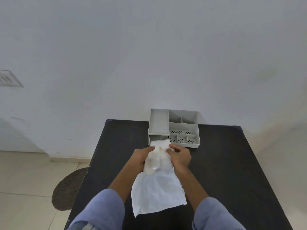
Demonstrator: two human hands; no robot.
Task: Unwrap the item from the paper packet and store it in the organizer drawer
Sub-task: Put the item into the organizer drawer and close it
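White item (157,159) — gripped by both hands (180,157) — over paper (157,193), touching drawer (152,140).

The light was soft and even — no hard source showed, and the pale wall (149,47) shaded gently from grey at the top to a warmer tone low on the right. Faint, broad shadows lay on the wall at both lower sides. The dark counter (224,163) took no glare. The white paper (156,196) and the white item (157,156) ran close to overexposed, losing surface detail. Wide-angle distortion bent the counter edges outward and stretched the sleeves (103,211) — the whole picture was slightly soft, grainier toward the corners.
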